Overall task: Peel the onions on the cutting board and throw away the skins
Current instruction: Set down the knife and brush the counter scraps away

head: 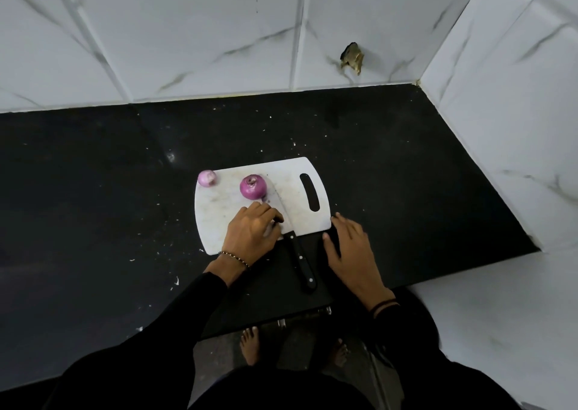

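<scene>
A white cutting board (225, 219) lies on the black counter (93, 190). Two onions stand on it: a pale pink one (207, 178) at the far left corner and a deeper purple one (253, 187) near the middle. A knife (298, 256) lies with its blade on the board and its black handle over the board's near edge. My left hand (251, 233) rests on the board just below the purple onion, fingers curled, beside the blade; whether it pinches anything is hidden. My right hand (350, 250) lies flat on the counter by the board's near right corner, fingers straight.
White marble-look tiled walls close the back and right side of the counter. A hole (352, 57) is broken in the back wall. Small white specks dot the counter. Below its front edge I see bare feet (250, 345) on the floor.
</scene>
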A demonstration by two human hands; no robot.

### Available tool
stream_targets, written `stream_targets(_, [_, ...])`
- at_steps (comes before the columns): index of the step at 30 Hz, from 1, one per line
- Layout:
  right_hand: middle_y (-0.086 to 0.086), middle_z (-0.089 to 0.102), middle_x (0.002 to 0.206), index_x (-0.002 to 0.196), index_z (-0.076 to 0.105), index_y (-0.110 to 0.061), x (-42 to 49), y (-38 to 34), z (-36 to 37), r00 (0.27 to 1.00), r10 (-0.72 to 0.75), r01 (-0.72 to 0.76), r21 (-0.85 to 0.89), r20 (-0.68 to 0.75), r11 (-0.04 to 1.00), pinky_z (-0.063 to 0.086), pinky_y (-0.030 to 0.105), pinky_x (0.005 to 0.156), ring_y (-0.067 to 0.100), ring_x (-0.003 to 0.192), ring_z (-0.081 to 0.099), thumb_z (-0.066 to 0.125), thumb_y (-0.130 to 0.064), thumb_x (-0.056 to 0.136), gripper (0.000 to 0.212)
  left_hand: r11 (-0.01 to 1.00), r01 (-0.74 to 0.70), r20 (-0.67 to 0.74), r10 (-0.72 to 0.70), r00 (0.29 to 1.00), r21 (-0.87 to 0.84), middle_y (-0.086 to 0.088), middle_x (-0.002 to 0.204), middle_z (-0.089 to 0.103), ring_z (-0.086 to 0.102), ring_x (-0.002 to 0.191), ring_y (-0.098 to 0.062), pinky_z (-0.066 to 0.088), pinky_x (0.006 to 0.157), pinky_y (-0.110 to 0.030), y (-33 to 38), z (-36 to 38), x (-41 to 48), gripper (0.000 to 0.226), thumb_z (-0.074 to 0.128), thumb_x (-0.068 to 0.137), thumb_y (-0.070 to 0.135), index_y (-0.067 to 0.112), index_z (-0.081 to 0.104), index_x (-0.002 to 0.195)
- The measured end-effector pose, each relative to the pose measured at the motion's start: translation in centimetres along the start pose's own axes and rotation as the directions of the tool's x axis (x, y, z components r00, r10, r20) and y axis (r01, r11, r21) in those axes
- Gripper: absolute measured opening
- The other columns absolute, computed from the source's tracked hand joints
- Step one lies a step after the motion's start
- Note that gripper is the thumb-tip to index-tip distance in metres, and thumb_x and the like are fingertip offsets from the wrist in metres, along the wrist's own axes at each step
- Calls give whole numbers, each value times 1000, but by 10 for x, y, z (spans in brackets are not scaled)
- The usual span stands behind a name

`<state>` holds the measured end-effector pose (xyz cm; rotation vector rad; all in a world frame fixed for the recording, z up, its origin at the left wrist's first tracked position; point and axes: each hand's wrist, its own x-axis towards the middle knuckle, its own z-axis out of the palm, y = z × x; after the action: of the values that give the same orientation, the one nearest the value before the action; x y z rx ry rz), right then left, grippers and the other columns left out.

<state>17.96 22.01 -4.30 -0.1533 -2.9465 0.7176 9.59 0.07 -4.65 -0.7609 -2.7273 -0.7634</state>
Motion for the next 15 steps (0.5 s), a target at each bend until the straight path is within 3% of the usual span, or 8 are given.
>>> stream_targets(3, [9,52,136,140,49,-8,9,-14,0,998,60,-60,121,3,991,43,32,103,20,126,48,56,-26,99,45,1000,6,-61,-5,998,12,4,85,65,57,80,-17,36,66,-25,-14,-9,-2,8,67,81,19,18,68,89])
stream_targets(6, [3,46,127,138,48,-18,13,-27,1,988,150,-151,177,22,973,38,20,87,11,104,51,57,-31,99,43,995,71,-199,-55,978,75,5,85,65,55,79,-19,36,67,-29,-26,-22,-1,10,65,81,19,19,67,91])
stream_targets(10, [5,45,125,134,50,-20,18,-38,2,974,225,-224,201,17,954,37,20,86,10,100,47,56,-34,98,39,957,247,-327,-188,926,152,5,106,64,54,99,-18,36,83,-32,-43,-37,1,22,63,81,23,21,65,103])
stream_targets(13, [5,46,123,133,50,-22,21,-43,0,965,262,-261,212,23,942,37,23,86,12,101,48,57,-36,97,40,914,393,-284,-352,892,103,3,125,58,50,112,-20,36,89,-34,-60,-41,3,39,64,79,26,18,59,117])
stream_targets(15, [6,45,123,133,50,-22,23,-44,-2,959,281,-282,222,37,934,37,23,85,12,102,48,57,-38,97,40,907,417,-227,-395,890,60,2,131,55,49,117,-22,38,90,-35,-71,-41,3,46,66,80,29,16,56,123])
